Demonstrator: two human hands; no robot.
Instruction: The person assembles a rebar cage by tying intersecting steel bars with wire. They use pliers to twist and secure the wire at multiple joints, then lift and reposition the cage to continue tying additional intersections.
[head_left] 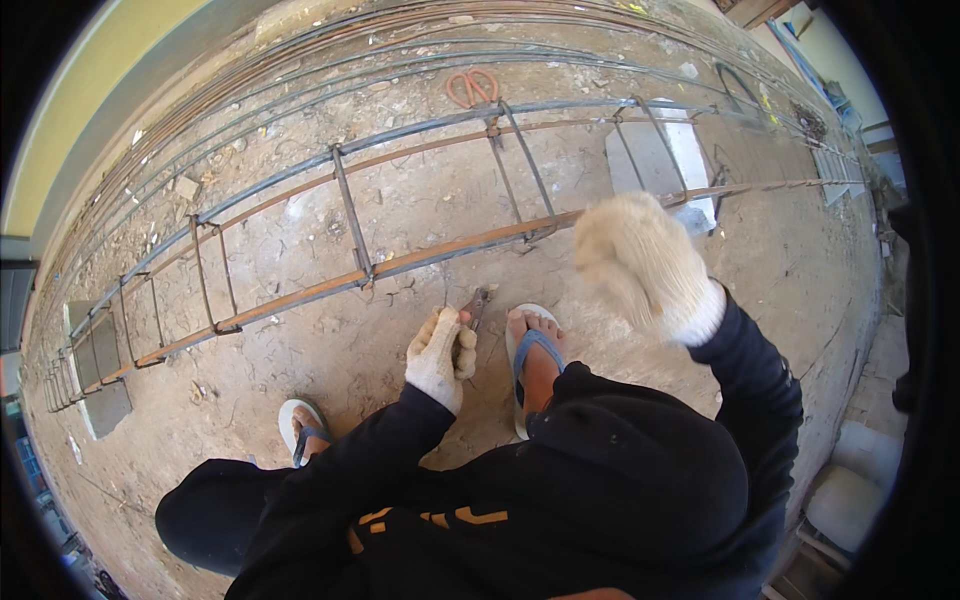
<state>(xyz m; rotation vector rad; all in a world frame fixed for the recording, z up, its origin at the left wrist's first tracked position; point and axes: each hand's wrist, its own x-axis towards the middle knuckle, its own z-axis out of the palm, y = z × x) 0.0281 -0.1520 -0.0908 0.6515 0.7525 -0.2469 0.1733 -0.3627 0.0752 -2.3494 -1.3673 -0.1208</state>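
My left hand (436,350), in a cream knit glove, is closed around what look like small rusty pliers (479,303), their head pointing away from me. A thin wire (445,287) stands up beside its fingers. My right hand (645,262), gloved the same way, is raised at the near side of the rebar cage and overlaps its near bars in view. Its fingers look curled but are blurred by motion; anything inside them is hidden. The long cage (350,215) of steel bars and rectangular stirrups crosses in front of me, on its side.
Orange-handled scissors (472,88) lie beyond the cage. Pale slabs sit under it at the right (655,150) and left (100,365). Long loose bars (400,50) run along the far side. Wire bits litter the dirt around my sandalled feet (535,345).
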